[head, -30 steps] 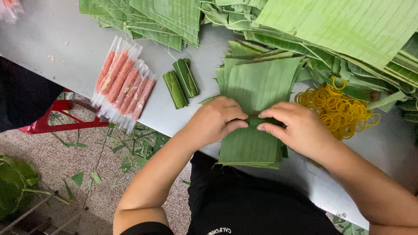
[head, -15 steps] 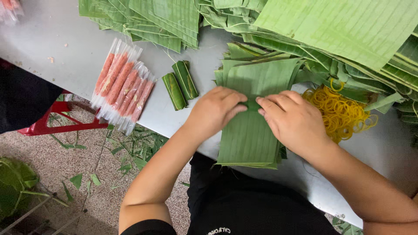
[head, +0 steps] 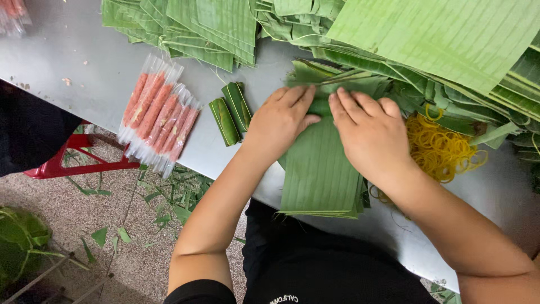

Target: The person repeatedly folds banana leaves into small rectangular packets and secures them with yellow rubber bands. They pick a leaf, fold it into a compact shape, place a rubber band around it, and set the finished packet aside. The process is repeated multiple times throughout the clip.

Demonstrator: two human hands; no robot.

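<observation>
Both my hands press on a stack of cut green banana leaves lying on the grey table. My left hand and my right hand sit side by side, fingers flat and pointing away from me, rolling a green leaf roll that shows between the fingertips. Two finished leaf-wrapped rolls lie just left of my left hand. A row of pink sausages in clear plastic sleeves lies further left.
A pile of yellow rubber bands sits right of my right hand. Large heaps of banana leaves cover the back of the table. A red stool and leaf scraps are on the floor at left.
Both hands have slid away from me along the leaf stack, rolling the leaf forward; more bare leaf now shows on the near side.
</observation>
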